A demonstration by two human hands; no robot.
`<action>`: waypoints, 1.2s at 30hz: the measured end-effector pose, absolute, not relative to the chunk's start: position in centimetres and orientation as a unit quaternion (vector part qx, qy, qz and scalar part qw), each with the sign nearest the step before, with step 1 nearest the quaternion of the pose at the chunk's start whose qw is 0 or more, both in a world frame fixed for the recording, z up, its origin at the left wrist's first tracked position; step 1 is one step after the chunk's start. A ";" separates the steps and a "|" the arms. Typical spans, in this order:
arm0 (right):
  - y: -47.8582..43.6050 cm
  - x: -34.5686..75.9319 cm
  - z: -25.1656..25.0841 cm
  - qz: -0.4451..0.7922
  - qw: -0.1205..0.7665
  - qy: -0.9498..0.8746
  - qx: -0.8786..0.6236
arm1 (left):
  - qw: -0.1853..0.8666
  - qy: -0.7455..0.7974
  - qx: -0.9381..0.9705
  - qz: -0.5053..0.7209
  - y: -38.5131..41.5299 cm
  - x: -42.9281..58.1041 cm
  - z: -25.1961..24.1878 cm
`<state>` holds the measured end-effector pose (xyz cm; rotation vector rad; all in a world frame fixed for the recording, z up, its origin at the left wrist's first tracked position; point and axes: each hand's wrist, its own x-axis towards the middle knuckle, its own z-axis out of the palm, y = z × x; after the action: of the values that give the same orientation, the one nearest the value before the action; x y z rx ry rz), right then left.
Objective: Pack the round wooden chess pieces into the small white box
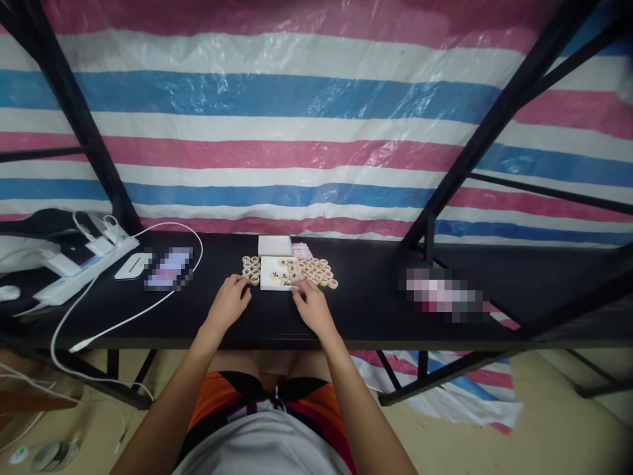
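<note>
On the black table (366,310) lies a small white tray (267,274) with a few round wooden game pieces in it. Several more pieces (251,267) lie to its left, marked in black. Another group (319,270), marked in red, lies to its right. A white lid or box (275,245) sits just behind the tray. My left hand (228,305) rests on the table, fingers curled, near the left pieces. My right hand (310,305) reaches to the tray's near right corner, its fingertips pinched at a piece there.
A white power strip (74,270) with plugs and a white cable (128,316) lie at the left. A white mouse (129,266) and a blurred flat object (168,269) sit beside them. Another blurred object (445,295) lies at the right. Black frame bars (475,152) rise behind; a striped tarp hangs beyond.
</note>
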<state>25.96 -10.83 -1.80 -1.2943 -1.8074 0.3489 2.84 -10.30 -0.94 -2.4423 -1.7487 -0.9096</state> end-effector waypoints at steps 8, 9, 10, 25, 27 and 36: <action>-10.8 26.0 -1.8 0.141 0.423 -0.726 -0.523 | 0.104 -0.486 -0.829 -0.257 -10.2 6.0 1.9; -10.7 26.0 -1.9 0.141 0.421 -0.728 -0.523 | 0.098 -0.475 -0.841 -0.238 -9.6 6.9 2.5; -10.7 26.1 -1.9 0.141 0.419 -0.729 -0.523 | 0.090 -0.475 -0.848 -0.217 -8.7 7.7 3.0; -10.8 25.9 -1.6 0.141 0.420 -0.724 -0.528 | -0.056 -0.474 -0.874 -0.085 -2.2 10.2 3.0; -10.8 25.9 -1.6 0.142 0.421 -0.724 -0.527 | -0.063 -0.467 -0.873 -0.122 -2.4 9.9 3.1; -10.7 26.0 -1.8 0.151 0.433 -0.717 -0.526 | -0.056 -0.561 -0.751 -0.342 -1.3 1.2 2.8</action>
<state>25.98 -10.69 -1.82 -1.3106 -1.7857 0.3773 1.25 -1.31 2.81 -2.4481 -1.8285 -1.1155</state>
